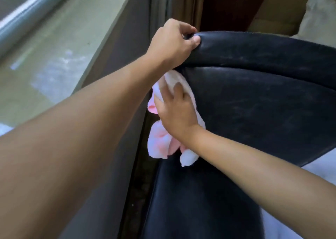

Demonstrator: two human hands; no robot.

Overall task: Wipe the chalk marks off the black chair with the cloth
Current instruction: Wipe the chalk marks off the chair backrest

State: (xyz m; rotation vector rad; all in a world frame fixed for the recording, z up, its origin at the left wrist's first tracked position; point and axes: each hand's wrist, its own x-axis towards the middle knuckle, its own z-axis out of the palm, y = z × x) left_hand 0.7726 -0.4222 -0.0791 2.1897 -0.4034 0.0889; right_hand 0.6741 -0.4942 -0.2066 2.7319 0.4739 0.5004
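The black chair (254,96) fills the right half of the view, its leather back showing faint whitish smears. My left hand (172,44) grips the top left corner of the backrest, thumb on the front. Just below it, my right hand (175,111) presses a pink and white cloth (161,144) flat against the left edge of the backrest. Part of the cloth hangs loose under my wrist.
A pale window ledge (54,56) and window frame run along the left. Dark curtain folds (178,4) hang behind the chair. A light cushion (320,15) lies at the top right, and white fabric (323,167) shows at the lower right.
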